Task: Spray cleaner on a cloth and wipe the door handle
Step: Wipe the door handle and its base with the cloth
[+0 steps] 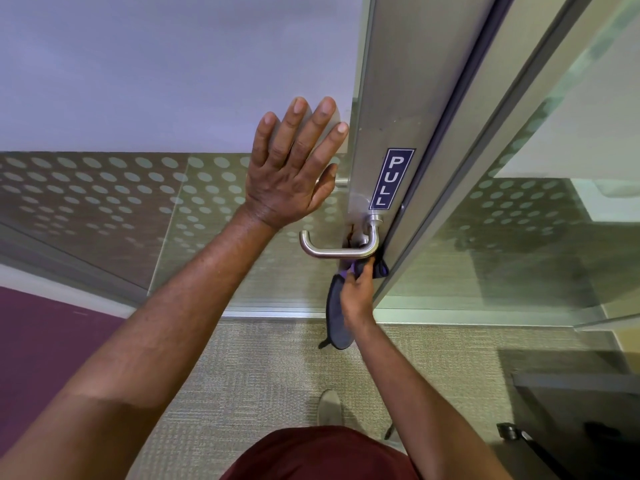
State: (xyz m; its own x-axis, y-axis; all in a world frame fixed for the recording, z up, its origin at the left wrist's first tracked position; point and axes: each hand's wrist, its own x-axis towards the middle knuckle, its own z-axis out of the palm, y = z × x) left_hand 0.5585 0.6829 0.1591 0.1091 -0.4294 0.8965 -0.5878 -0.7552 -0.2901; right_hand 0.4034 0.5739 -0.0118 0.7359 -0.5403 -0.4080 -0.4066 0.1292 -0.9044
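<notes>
The soft, limp cloth [337, 313] was bunched in the right hand [356, 292] at six o'clock of the rigid, smooth door handle [332, 251], while the left hand [291, 174] was pressed flat, fingers spread, against the glass door [173, 81].

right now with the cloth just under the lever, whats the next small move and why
Probably lift the right hand so the dark cloth wraps the steel lever handle and slide along it: the cloth sits bunched just below the bar, while the left hand lies flat on the glass door, steadying it.

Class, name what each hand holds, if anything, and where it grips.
The right hand grips the dark cloth near its upper end; the left hand holds nothing.
</notes>
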